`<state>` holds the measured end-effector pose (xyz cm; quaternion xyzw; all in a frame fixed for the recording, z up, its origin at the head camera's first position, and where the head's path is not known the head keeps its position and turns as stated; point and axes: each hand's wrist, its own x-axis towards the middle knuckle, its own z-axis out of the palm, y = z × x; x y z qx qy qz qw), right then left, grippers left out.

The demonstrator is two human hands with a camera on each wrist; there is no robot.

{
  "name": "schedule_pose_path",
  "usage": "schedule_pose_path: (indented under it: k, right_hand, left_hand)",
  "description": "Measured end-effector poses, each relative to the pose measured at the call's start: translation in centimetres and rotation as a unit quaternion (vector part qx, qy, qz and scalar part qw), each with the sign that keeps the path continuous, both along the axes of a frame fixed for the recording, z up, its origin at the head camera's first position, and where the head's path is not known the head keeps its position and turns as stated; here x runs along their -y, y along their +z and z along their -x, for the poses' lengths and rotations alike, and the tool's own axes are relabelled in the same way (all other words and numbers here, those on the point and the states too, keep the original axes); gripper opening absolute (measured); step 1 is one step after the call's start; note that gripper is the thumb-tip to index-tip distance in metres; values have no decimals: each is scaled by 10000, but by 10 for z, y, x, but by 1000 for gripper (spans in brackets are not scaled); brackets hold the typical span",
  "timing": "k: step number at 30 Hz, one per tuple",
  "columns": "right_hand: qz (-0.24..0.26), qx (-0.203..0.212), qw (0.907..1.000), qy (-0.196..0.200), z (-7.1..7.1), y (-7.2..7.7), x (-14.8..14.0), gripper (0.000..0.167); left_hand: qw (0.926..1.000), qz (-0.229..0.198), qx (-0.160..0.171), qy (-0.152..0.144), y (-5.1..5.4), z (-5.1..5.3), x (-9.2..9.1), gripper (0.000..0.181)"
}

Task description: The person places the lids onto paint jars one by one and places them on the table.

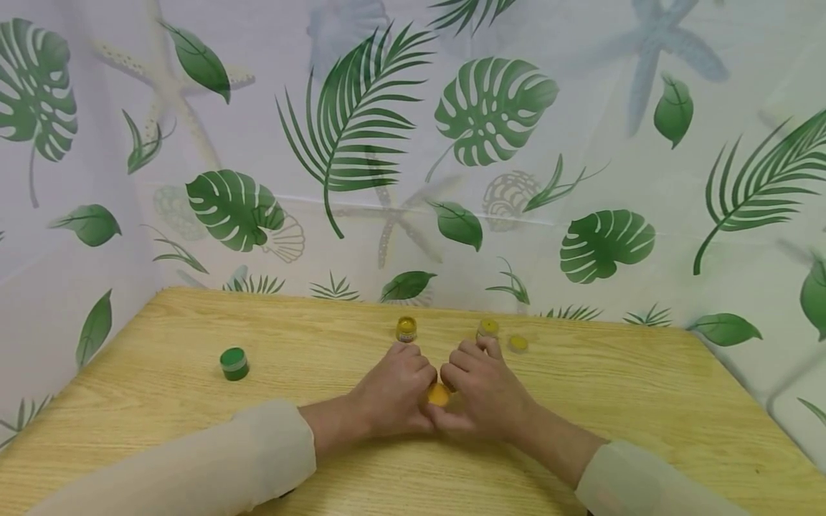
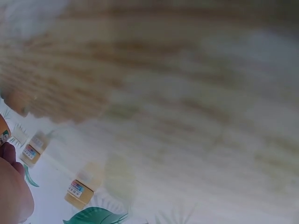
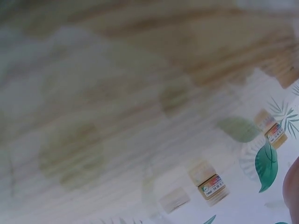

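Observation:
Both hands meet over the near middle of the table around a small orange paint jar (image 1: 439, 394). My left hand (image 1: 396, 390) grips the jar from the left, fingers curled; in the left wrist view a strip of the orange jar (image 2: 3, 131) with its label shows at the edge, beside the fingers. From the other side my right hand (image 1: 485, 390) holds it with bent fingers, the thumbs close together below. The hands hide most of the jar. Just beyond the right hand stands a yellow paint jar (image 1: 488, 327), partly covered by its fingers, and a round yellow lid (image 1: 518, 343) lies beside it.
A darker yellow paint jar (image 1: 406, 329) stands beyond the left hand. Off to the left is a green paint jar (image 1: 234, 363). A leaf-patterned white cloth (image 1: 400, 165) hangs behind the far edge of the wooden table (image 1: 161, 416). Both wrist views are largely blurred.

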<state>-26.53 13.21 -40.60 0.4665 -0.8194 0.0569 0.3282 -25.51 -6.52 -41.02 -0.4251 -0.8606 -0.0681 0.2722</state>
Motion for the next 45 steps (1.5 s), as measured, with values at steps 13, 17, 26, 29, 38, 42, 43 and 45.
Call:
schedule_pose_path:
  k: [13, 17, 26, 29, 38, 42, 43, 45]
  right_hand:
    - [117, 432, 9987, 245, 1, 3, -5, 30]
    - [70, 374, 9991, 189, 1, 3, -4, 29]
    - [71, 283, 9995, 121, 0, 2, -3, 27]
    - [34, 276, 9996, 79, 0, 1, -2, 28]
    - [-6, 247, 9997, 21, -1, 1, -2, 46]
    - [77, 382, 9992, 0, -1, 1, -5, 46]
    - [68, 468, 9989, -24, -1, 1, -5, 43]
    - [36, 635, 9980, -50, -2, 1, -6, 35]
  left_hand:
    - [9990, -340, 182, 214, 1, 1, 2, 37]
    - [9992, -278, 179, 237, 1, 1, 1, 36]
    - [9993, -84, 245, 281, 1, 0, 1, 37]
    - [9997, -76, 101, 231, 0, 0, 0, 38]
    - [9999, 77, -93, -7, -1, -2, -3, 39]
    - [9996, 12, 265, 87, 1, -2, -3, 37]
    - [9993, -46, 352, 127, 1, -2, -2, 37]
    - [9987, -181, 445, 184, 0, -1, 0, 40]
